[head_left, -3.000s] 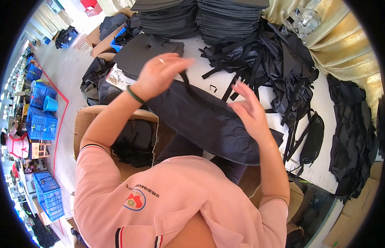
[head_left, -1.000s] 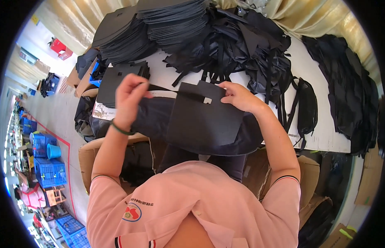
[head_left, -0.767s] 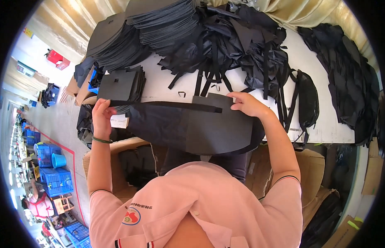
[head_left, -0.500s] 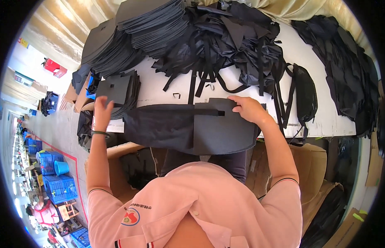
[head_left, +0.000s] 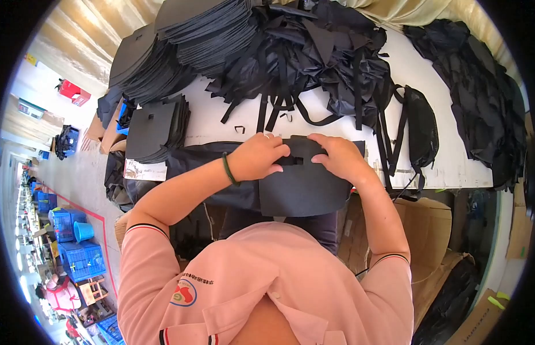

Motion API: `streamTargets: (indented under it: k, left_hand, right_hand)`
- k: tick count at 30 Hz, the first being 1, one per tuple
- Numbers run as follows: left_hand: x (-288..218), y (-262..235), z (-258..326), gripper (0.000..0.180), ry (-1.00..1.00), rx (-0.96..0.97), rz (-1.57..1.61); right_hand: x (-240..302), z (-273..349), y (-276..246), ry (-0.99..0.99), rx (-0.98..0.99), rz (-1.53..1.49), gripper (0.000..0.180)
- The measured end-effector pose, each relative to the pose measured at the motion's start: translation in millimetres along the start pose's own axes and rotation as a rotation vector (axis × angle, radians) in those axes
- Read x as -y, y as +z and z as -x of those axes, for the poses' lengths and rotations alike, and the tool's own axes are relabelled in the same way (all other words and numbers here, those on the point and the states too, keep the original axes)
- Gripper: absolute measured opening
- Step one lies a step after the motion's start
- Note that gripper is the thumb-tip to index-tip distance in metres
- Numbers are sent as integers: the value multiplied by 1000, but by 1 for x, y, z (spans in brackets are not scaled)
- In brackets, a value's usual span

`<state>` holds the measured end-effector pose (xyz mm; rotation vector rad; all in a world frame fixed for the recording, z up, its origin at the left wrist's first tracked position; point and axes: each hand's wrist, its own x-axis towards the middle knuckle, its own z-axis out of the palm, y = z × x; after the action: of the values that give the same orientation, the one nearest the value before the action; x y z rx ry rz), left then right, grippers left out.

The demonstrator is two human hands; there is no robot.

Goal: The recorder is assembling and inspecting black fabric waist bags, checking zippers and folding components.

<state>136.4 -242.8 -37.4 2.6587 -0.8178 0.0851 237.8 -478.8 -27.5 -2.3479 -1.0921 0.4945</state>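
Note:
In front of me a stiff dark grey panel [head_left: 305, 192] lies on black fabric [head_left: 190, 158] at the table's near edge. The panel has a small rectangular slot near its top. My left hand [head_left: 256, 156] is closed at the panel's left side, thumb and fingers around a black strap [head_left: 287, 161] beside the slot; the fingers partly hide it. My right hand [head_left: 341, 158] grips the panel's upper edge, with the thumb on its face and the fingers at the rim. Left of them stands a small stack of similar slotted panels [head_left: 152, 129].
Tall stacks of dark panels [head_left: 204, 40] rise at the back left. A heap of black fabric pieces with straps [head_left: 325, 57] lies behind my hands. A black mesh pouch [head_left: 421, 126] and more black pieces [head_left: 474, 92] lie to the right. Cardboard boxes [head_left: 417, 230] stand below the table edge.
My left hand has come from beside the small panel stack across to the panel's slot and closed on the strap. My right hand stays at the panel's upper edge, shifted slightly left with it.

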Motion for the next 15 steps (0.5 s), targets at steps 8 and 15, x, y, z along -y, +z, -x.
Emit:
streamTargets:
  k: [8,15]
  left_hand:
    - [-11,40,-1,14,-55,12,-112]
    - [25,5,5,13,-776,225,1041]
  right_hand:
    - [21,-1,28,15,-46,109,48]
    - [10,8,27,106,-63,60,49]
